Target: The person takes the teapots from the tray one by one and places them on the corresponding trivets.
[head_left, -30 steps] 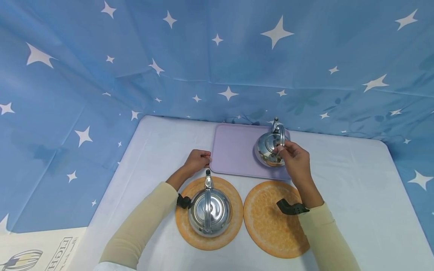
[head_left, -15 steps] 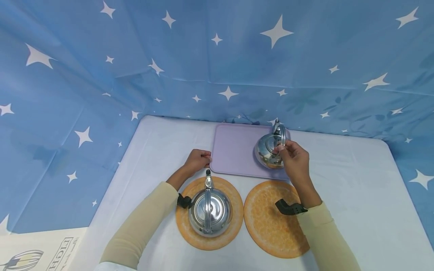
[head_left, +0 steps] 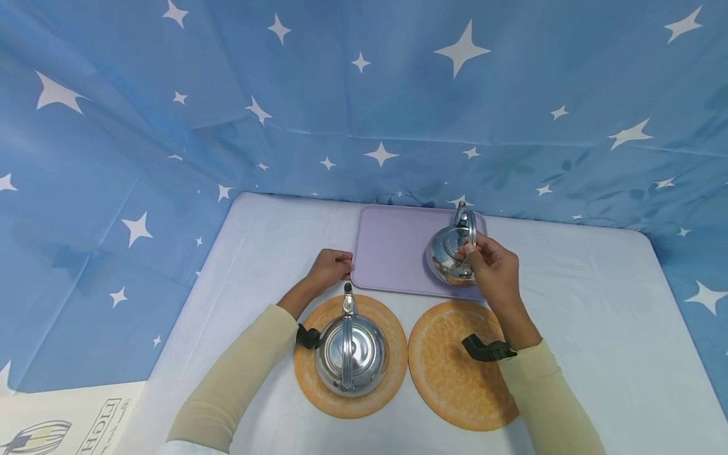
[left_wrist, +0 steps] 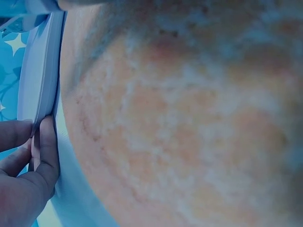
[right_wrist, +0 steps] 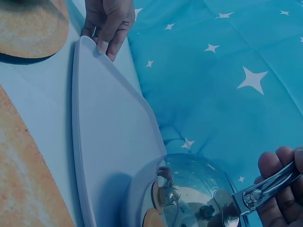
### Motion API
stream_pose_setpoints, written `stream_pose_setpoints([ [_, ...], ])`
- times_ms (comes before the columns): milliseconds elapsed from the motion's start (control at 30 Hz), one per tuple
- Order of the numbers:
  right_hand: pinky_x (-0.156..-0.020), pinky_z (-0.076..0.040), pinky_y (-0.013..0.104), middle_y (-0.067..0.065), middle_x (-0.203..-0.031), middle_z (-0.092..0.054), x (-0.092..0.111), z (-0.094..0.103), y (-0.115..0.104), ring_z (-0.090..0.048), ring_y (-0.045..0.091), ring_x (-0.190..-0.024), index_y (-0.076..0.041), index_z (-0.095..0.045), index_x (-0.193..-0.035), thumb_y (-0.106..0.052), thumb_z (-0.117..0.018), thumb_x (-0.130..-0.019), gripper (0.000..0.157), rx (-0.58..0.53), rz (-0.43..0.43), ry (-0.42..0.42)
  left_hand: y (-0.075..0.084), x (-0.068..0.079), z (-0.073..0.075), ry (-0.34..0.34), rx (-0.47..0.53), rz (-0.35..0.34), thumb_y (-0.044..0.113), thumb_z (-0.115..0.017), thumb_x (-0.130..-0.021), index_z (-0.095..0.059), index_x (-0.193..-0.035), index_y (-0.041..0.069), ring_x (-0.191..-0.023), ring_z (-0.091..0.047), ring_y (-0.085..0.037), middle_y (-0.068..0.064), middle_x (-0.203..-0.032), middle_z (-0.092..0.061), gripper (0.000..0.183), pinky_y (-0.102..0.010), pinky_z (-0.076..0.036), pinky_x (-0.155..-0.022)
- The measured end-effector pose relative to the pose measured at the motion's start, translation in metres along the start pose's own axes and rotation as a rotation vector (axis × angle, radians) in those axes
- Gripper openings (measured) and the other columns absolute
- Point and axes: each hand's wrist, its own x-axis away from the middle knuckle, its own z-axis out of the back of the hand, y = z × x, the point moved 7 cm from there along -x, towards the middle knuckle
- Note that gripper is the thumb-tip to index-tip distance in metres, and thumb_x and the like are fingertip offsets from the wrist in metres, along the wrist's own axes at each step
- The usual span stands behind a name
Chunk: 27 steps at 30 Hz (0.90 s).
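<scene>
Kettle (head_left: 446,264) gripped by its handle, tray (head_left: 392,253) pinched at its edge

Your right hand (head_left: 497,272) grips the arched handle (head_left: 473,226), fingers curled round it, with the kettle over the right end of the tray, spout towards the back. Whether its base touches the tray or hangs just above, you cannot tell from these views. Holding it there probably spares your fingers the round, polished body, which looks slippery. Your left hand (head_left: 332,268) pinches the tray's left edge close to the near corner, likely so the tray doesn't slide while you handle the kettle at the opposite end.

As for containers, a second kettle (head_left: 366,357) stands upright on the left round mat (head_left: 352,408), near its middle, spout facing the tray and handle running towards you. Its lid looks to be on, so you can't see what it holds; the gripped kettle's inside is hidden too. The right round mat (head_left: 449,373) lies just beside the left one, nearer you than the tray. Both mats presumably protect the white surface (head_left: 591,316) from metal bases.
</scene>
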Motion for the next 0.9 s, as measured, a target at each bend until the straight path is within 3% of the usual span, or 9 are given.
stream_pose_setpoints([
  [267,-0.084,-0.055,0.019,0.009,-0.091,-0.073,0.003,0.001,0.015,-0.069,0.011,-0.088,0.013,-0.061,-0.121,-0.009,-0.060,-0.098,0.032,-0.053,-0.076,0.010,0.002,-0.001,-0.001,-0.022,0.008,0.001,-0.002,-0.056,-0.096,-0.055,-0.129,-0.010,-0.096,-0.065,-0.023,-0.018,-0.104,-0.060,0.035,-0.025,-0.059,-0.076],
  [900,-0.082,-0.055,0.019,0.005,-0.089,-0.073,0.021,0.003,0.000,-0.069,0.011,-0.088,0.013,-0.063,-0.117,-0.004,-0.060,-0.096,0.027,-0.052,-0.006,-0.013,0.002,-0.001,0.000,-0.035,-0.011,0.019,-0.003,-0.058,-0.094,-0.055,-0.129,-0.009,-0.091,-0.065,-0.020,-0.016,-0.102,-0.060,0.036,-0.024,-0.059,-0.076],
])
